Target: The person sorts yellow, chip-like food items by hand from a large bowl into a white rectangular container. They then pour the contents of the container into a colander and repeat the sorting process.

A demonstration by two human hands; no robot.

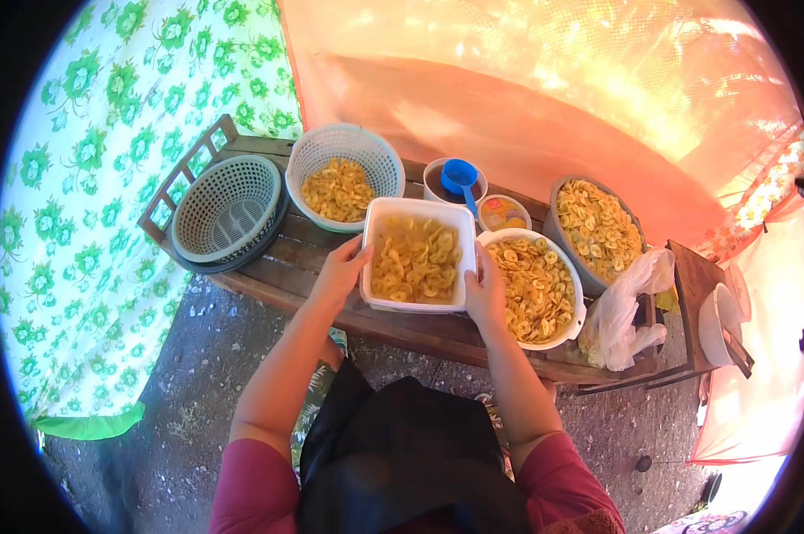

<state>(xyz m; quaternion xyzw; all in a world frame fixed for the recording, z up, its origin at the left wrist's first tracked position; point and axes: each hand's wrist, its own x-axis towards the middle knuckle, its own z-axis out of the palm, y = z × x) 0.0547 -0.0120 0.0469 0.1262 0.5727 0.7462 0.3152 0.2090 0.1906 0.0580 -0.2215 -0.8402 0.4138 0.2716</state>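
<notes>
Between my hands is a white square tub (467, 233) with yellow banana slices (415, 258) in it, some of them looking wet. My left hand (338, 274) grips its left side and my right hand (485, 289) grips the right side. The tub is over the front of a wooden slatted bench; whether it rests there or is held up, I cannot tell. Just right of it, a round white basin (576, 331) is full of banana chips. Behind it to the left, a white colander (355, 142) contains more banana pieces.
Stacked grey-green baskets (226, 209) stand at the bench's left end. A blue measuring scoop (460, 174) lies across a bowl, beside a round lidded tub (504, 214). Toward the right are a grey basin of banana chips (597, 230), a plastic bag (622, 325) and a white bowl (715, 325).
</notes>
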